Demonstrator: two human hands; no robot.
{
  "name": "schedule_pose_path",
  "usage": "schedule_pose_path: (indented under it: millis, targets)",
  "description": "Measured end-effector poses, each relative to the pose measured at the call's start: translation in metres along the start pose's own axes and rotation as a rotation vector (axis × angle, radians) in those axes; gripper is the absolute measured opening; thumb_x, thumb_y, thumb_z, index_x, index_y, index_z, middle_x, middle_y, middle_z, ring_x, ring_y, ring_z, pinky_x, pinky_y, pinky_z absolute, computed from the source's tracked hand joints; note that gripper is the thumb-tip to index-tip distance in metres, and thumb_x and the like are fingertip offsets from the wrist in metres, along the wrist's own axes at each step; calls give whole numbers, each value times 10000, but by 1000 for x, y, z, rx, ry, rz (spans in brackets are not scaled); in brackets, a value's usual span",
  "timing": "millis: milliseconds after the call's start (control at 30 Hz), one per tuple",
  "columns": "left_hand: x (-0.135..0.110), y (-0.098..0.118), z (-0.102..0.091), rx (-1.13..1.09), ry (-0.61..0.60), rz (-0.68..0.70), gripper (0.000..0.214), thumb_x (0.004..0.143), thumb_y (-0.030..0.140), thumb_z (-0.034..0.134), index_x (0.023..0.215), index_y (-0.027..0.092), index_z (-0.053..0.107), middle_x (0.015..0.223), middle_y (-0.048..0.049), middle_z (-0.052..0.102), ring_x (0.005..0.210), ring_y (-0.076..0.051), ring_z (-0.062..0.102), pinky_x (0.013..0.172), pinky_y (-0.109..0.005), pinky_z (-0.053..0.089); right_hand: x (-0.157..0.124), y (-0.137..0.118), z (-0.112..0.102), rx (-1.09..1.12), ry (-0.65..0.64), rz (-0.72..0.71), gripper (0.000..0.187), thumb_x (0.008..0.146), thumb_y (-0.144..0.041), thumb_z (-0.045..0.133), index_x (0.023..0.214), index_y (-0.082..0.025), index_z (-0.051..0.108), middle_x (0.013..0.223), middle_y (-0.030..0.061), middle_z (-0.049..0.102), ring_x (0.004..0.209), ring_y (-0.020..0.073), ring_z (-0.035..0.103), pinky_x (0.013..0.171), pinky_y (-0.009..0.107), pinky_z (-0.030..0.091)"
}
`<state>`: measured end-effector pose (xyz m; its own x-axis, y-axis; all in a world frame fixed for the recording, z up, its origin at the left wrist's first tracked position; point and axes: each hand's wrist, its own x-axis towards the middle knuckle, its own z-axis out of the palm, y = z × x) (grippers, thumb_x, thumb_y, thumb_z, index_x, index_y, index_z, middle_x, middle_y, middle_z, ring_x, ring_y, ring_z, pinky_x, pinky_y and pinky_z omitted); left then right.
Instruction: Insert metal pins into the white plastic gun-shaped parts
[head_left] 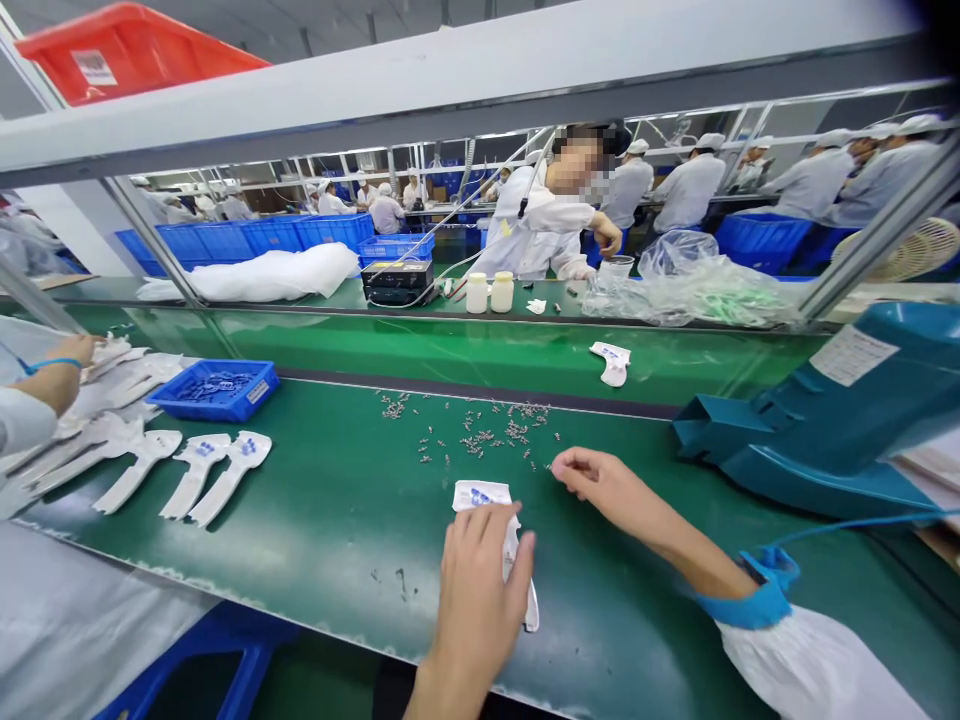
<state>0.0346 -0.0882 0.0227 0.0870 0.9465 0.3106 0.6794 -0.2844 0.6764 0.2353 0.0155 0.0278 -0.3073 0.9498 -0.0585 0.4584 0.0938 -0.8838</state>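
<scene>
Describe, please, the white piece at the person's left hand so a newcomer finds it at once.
On the green tabletop, find the small shiny bits scattered near the far edge. Just nearer the person lies a white piece with blue patches, partly hidden by the left hand. Similar white pieces lie near the blue tray; this one lies apart, beneath that hand.

I can read no words or numbers from here. I see a white label (94,67) on the red bin (157,50), its print too small for me; a paper sticker (853,354) on the teal bin (795,430), blurred; and a small tag (257,391) on the blue tray (199,409), also illegible.
</scene>
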Motion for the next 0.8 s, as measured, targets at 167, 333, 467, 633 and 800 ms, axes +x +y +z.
schedule_pose_path:
  millis: [167,333,467,633,800]
  targets:
    - [40,2,9,-82,9,-47,131,959,289,551,1020,249,660,996,-13,720,952,-207,636,834,-362,511,-17,-18,27,383,-169,115,378,845,-569,623,848,-191,620,688,-27,544,633,128,481,609,259,401]
    - [40,-2,6,-66,-14,-40,152,964,246,521,1022,251,662,990,-3,717,925,-189,634,817,-337,499,-14,-11,29,380,-132,75,337,864,-528,639,907,-194,630,779,-5,599,730,142,545,667,261,440]
    - [36,-6,5,-18,-31,-37,158,931,188,526,1025,235,644,989,-22,717,936,-208,642,853,-367,497,-16,-12,31,234,-34,-30,301,875,-500,635,971,-215,646,939,36,689,884,195,635,817,318,500]
    - [28,-3,4,45,-33,-70,182,927,184,514,1091,238,571,948,-26,707,898,-210,649,791,-353,509,-21,-17,35,109,-96,-48,259,896,-469,613,907,-223,692,912,39,745,871,226,683,808,336,514]
    - [18,-2,-2,161,-99,-27,318,950,192,467,1265,224,503,963,-64,709,894,-255,633,769,-401,506,-21,-16,35,78,-231,-49,262,900,-461,605,894,-223,712,876,26,753,824,217,674,738,311,504]
